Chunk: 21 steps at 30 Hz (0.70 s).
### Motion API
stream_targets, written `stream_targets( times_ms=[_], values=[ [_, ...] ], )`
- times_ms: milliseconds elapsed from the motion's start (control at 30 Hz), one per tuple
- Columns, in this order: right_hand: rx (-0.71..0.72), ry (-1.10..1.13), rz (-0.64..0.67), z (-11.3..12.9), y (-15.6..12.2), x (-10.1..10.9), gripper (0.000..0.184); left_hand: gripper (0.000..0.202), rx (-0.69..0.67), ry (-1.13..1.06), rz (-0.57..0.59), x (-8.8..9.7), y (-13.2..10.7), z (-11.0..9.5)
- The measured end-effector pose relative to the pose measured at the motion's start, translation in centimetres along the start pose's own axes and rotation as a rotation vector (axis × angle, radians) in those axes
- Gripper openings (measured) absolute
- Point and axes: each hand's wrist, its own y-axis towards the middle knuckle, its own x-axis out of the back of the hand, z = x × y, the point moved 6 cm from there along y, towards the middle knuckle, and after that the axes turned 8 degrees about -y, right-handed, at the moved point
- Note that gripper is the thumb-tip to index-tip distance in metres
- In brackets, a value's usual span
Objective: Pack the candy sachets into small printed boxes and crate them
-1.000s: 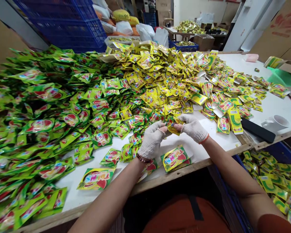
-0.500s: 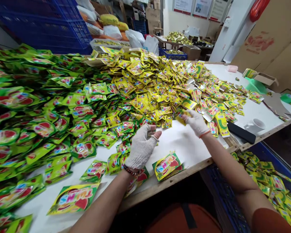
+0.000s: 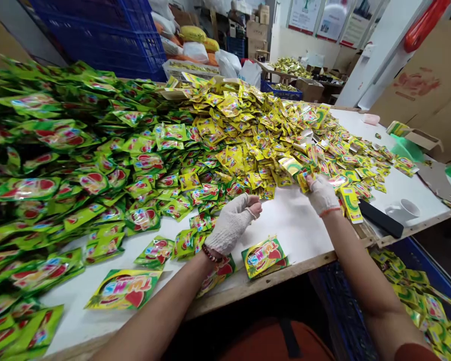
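Note:
My left hand (image 3: 233, 223), in a white fingerless glove, hovers over the table's near side. Its bare fingertips are drawn in close to the thumb, with nothing visible between them. Farther right, my right hand (image 3: 321, 194), gloved alike, pinches a small yellow-and-green packet (image 3: 303, 182) at the edge of the yellow packet heap (image 3: 244, 125). Green watermelon-printed packets (image 3: 143, 218) spread left of my left hand. A printed TWINS box (image 3: 263, 255) lies near the table edge between my forearms. Another flat printed piece (image 3: 124, 289) lies left of my left forearm.
A black oblong object (image 3: 381, 219) and a white mug (image 3: 404, 210) stand at the right by the wooden table edge (image 3: 274, 276). Below is a blue crate (image 3: 409, 248) of yellow packets. Stacked blue crates (image 3: 101, 40) rise behind the green heap.
My right hand has moved slightly right and away, with the yellow packet in its fingers. My left fingers have drawn closer to the thumb. The whole view has shifted a little.

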Motion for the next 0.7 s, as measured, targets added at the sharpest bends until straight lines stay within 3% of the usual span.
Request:
stream_targets(
  times_ms=[100, 200, 300, 400, 533, 633, 700],
  values=[
    [-0.096, 0.192, 0.212, -0.1, -5.0, -2.9, 0.044, 0.056, 0.033, -0.148, 0.043, -1.0, 0.2, 0.1],
    [-0.262, 0.438, 0.602, -0.1, -9.7, -7.5, 0.046, 0.059, -0.044, -0.274, 0.120, -1.9, 0.1, -0.4],
    [-0.273, 0.461, 0.787, 0.3, -11.6, -9.9, 0.046, 0.050, -0.093, -0.305, 0.093, -1.5, -0.3, -1.0],
    [-0.175, 0.339, 0.693, 1.0, -10.5, -9.3, 0.047, 0.046, -0.186, -0.118, -0.026, 0.0, -0.5, -2.1],
    [0.020, 0.194, 0.416, 3.3, -9.0, -6.3, 0.045, 0.055, -0.406, 0.570, -0.173, 1.6, -0.6, -3.6],
    [0.148, 0.053, 0.283, 5.1, -9.1, -5.0, 0.040, 0.061, -0.524, 1.086, -0.143, 1.2, -0.6, -3.4],
    [0.236, -0.125, 0.256, 5.9, -9.3, -4.8, 0.037, 0.063, -0.562, 1.271, -0.109, 0.7, -0.6, -3.0]
  ],
)
